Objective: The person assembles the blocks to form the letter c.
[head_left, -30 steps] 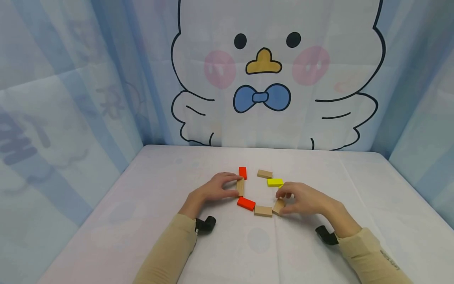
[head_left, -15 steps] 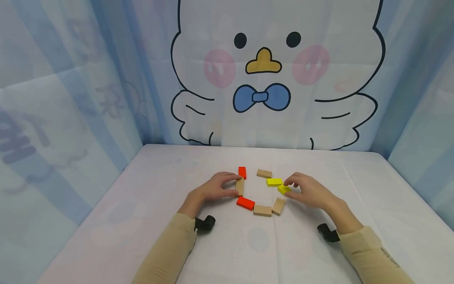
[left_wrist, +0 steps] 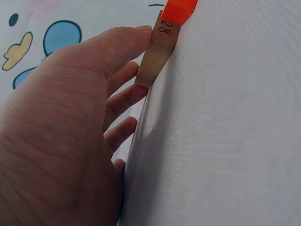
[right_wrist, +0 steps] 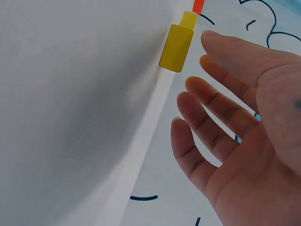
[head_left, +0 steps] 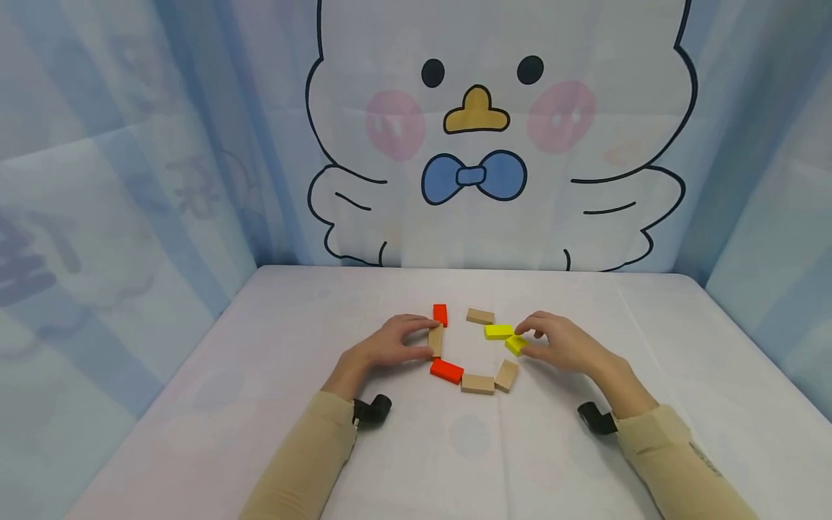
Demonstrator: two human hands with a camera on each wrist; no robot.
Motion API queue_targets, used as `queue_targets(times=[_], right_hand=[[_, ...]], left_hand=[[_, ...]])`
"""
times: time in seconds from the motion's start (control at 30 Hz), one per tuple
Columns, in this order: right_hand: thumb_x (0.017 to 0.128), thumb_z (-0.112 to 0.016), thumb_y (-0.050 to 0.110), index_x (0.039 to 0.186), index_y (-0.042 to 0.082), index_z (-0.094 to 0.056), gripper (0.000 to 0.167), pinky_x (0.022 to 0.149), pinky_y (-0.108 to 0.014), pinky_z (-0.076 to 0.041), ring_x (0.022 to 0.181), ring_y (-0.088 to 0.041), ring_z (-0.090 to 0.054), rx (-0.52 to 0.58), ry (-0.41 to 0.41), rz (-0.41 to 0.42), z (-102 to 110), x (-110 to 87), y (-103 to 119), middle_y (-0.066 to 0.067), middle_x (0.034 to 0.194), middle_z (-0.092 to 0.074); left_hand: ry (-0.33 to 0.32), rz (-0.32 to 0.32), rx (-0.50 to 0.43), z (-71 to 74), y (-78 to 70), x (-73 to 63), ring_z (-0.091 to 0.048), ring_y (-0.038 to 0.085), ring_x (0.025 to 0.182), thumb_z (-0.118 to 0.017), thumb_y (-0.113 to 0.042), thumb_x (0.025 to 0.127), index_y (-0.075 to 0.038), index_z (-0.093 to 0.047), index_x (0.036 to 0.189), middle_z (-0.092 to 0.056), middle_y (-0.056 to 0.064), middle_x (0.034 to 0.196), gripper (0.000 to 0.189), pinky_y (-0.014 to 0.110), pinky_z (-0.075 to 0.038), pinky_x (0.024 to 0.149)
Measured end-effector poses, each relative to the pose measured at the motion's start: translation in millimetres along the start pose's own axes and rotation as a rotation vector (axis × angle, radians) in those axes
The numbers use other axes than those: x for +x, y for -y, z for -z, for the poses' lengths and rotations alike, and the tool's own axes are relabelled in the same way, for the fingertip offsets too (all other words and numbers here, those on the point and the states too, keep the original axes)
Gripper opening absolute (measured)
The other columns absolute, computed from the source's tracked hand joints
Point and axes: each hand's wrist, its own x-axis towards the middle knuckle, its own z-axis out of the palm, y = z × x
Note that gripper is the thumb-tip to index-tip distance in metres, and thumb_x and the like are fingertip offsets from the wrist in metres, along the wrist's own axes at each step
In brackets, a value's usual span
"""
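Small domino blocks lie in a loose ring on the white table. My left hand [head_left: 391,343] holds a wooden block [left_wrist: 157,52] marked 28 by its ends, between thumb and fingers. A red block [head_left: 440,315] lies just beyond it and another red block [head_left: 446,371] at its near end. My right hand [head_left: 564,343] hovers beside a tilted yellow block [head_left: 516,345], thumb and fingers spread. In the right wrist view a gap shows between the thumb and that yellow block [right_wrist: 177,48]. A second yellow block [head_left: 498,332] touches its far corner.
Along the near side of the ring lie a wooden block [head_left: 477,384] and an angled wooden block [head_left: 507,375]. Another wooden block [head_left: 480,315] lies at the back. Behind the table [head_left: 325,303] hangs a printed curtain [head_left: 481,231].
My right hand has left the angled wooden block at the near right and moved back to the yellow block. The left hand stays on its wooden block. The view has shifted slightly.
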Motion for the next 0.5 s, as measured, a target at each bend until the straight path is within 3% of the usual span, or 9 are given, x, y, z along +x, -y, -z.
queue_targets(times=[0.5], right_hand=[[0.089, -0.076, 0.005, 0.110, 0.007, -0.071, 0.022, 0.086, -0.046, -0.052, 0.095, -0.025, -0.060, 0.003, 0.044, 0.027, -1.6, 9.7, -2.8, -0.009, 0.116, -0.067]], left_hand=[[0.011, -0.021, 0.019, 2.6, -1.6, -2.5, -0.033, 0.027, 0.143, -0.068, -0.041, 0.095, -0.023, -0.053, 0.149, -0.046, 0.004, 0.152, 0.058, 0.050, -0.027, 0.117]])
